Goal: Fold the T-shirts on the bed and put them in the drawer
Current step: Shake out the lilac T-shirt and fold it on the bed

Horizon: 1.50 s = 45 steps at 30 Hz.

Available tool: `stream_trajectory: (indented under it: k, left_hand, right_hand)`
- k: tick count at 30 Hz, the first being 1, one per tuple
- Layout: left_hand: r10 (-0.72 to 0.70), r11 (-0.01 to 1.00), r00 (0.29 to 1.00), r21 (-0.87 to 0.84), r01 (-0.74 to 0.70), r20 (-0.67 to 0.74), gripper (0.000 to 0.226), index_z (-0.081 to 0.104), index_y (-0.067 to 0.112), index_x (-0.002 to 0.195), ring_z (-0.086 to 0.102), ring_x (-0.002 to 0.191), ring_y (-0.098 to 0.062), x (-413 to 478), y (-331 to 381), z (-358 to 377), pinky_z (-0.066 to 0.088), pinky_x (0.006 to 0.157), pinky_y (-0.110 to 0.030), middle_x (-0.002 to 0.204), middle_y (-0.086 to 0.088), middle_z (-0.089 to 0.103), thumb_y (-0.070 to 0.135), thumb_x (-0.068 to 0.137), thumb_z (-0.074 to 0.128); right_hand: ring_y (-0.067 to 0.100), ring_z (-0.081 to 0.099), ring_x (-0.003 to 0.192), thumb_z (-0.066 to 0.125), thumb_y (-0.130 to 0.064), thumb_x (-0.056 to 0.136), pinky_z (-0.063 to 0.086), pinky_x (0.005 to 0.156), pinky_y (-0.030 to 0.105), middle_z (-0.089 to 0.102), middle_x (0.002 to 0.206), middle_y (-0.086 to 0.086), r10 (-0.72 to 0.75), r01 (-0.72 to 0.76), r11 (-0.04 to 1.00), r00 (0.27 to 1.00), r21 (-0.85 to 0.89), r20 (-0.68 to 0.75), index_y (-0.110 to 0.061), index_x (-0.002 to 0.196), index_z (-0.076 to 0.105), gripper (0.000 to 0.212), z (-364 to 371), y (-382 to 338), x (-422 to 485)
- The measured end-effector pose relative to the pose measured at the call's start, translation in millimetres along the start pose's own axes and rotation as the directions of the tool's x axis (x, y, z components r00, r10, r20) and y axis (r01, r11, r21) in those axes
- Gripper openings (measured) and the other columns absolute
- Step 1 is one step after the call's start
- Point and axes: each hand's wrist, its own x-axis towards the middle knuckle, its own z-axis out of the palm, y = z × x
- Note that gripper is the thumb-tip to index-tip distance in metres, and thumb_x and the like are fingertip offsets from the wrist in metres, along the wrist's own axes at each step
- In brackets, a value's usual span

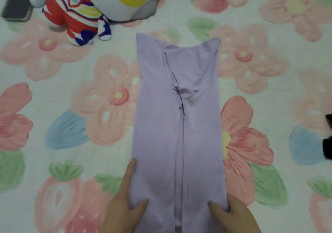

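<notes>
Now the fingers of the left hand and right hand pinch the six-o'clock hem of the lengthwise-folded lilac cotton T-shirt. Next, likely, it folds toward twelve.

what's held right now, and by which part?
The lilac T-shirt, folded into a long strip. The left hand and right hand each pinch a side edge at its near end, thumbs on top.

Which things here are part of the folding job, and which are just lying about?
Job: lilac T-shirt, folded lengthwise on the bed; left hand and right hand gripping its near end.
Lying about: plush toy, phone, round cushion, dark object at the right edge.
</notes>
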Motion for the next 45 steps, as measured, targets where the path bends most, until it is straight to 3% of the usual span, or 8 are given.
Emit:
stream_trajectory:
  k: [4,12,14,18,32,38,41,45]
  left_hand:
    - [0.008,0.942,1.000,-0.337,0.001,0.025,0.096,0.029,0.072,0.120,0.066,0.061,-0.017,16.7,51.5,-30.9,0.053,0.054,-0.022,0.072,-0.011,0.072,0.000,0.074,0.074]
    - [-0.156,0.435,0.985,-0.900,0.008,-0.067,0.035,0.050,0.002,0.124,0.060,0.062,-0.013,163.3,193.2,-71.5,0.051,0.050,-0.020,0.115,-0.029,0.055,0.000,0.089,0.052]
    - [-0.167,0.450,0.980,-0.893,-0.026,-0.113,0.032,0.052,0.010,0.120,0.062,0.081,-0.020,197.8,212.3,-77.8,0.056,0.067,-0.028,0.114,-0.019,0.056,0.019,0.089,0.055]
    - [-0.136,0.983,0.949,-0.162,0.092,-0.283,0.080,0.010,0.034,0.146,0.033,0.130,-0.038,228.3,184.1,-51.7,0.030,0.105,-0.045,0.144,-0.018,0.027,0.047,0.083,0.057]
    - [0.063,0.996,0.945,-0.043,-0.081,-0.320,0.065,0.023,0.014,0.134,0.052,0.113,-0.032,185.1,101.9,-27.4,0.032,0.081,-0.027,0.136,-0.009,0.047,0.019,0.084,0.064]
    - [0.374,0.865,0.838,0.475,-0.160,-0.399,0.057,0.059,0.001,0.117,0.058,0.080,-0.045,115.3,92.4,7.4,0.043,0.075,-0.042,0.091,-0.029,0.055,0.020,0.066,0.077]
    - [0.397,0.917,0.841,0.192,-0.349,-0.367,0.044,0.066,0.007,0.103,0.056,0.090,-0.036,106.7,132.5,30.3,0.038,0.086,-0.033,0.096,-0.016,0.055,0.038,0.071,0.061]
    - [0.034,0.904,0.998,-0.428,-0.006,0.059,0.085,0.054,0.017,0.118,0.059,0.096,-0.015,110.8,198.1,49.0,0.050,0.082,-0.027,0.105,-0.001,0.058,0.060,0.047,0.071]
  right_hand:
    - [0.005,0.067,0.064,0.065,-0.004,0.083,0.044,0.048,0.007,0.074,0.072,-0.002,-0.028,0.018,0.903,0.999,0.429,0.017,-0.014,0.076,0.072,0.014,-33.6,-45.1,2.8]
    - [0.011,0.055,0.037,0.043,-0.014,0.095,0.045,0.038,0.016,0.055,0.047,0.006,0.002,-0.009,0.305,1.000,0.952,0.009,-0.007,0.072,0.048,0.025,-107.5,-206.4,91.2]
    - [0.019,0.060,0.057,0.042,-0.035,0.094,0.047,0.052,0.024,0.060,0.068,0.010,0.034,0.045,0.378,0.998,0.925,-0.062,-0.010,0.078,0.048,0.031,-117.1,-233.2,117.3]
    - [0.029,0.056,0.101,0.054,-0.049,0.083,0.048,0.087,0.037,0.058,0.109,0.012,0.172,0.067,0.817,0.919,0.573,-0.354,-0.007,0.123,0.050,0.058,-102.6,-219.8,166.8]
    - [-0.009,0.061,0.065,0.065,-0.016,0.082,0.045,0.051,0.010,0.062,0.085,-0.023,-0.310,0.352,0.881,0.934,0.315,-0.176,-0.033,0.086,0.056,0.019,-79.5,-146.1,142.0]
    - [0.004,0.059,0.092,0.069,-0.013,0.080,0.043,0.084,0.026,0.062,0.110,-0.009,-0.243,0.316,0.915,0.928,0.252,-0.281,-0.026,0.117,0.052,0.043,-47.7,-88.7,108.4]
    - [0.016,0.061,0.100,0.067,-0.015,0.081,0.047,0.087,0.031,0.064,0.112,-0.005,-0.304,0.383,0.907,0.883,0.174,-0.359,-0.023,0.118,0.054,0.040,-45.9,-93.5,103.8]
    - [0.017,0.057,0.073,0.060,-0.026,0.079,0.035,0.054,0.019,0.063,0.077,-0.005,-0.523,0.552,0.834,0.779,-0.017,-0.346,-0.029,0.090,0.058,0.012,-36.3,-121.0,71.8]
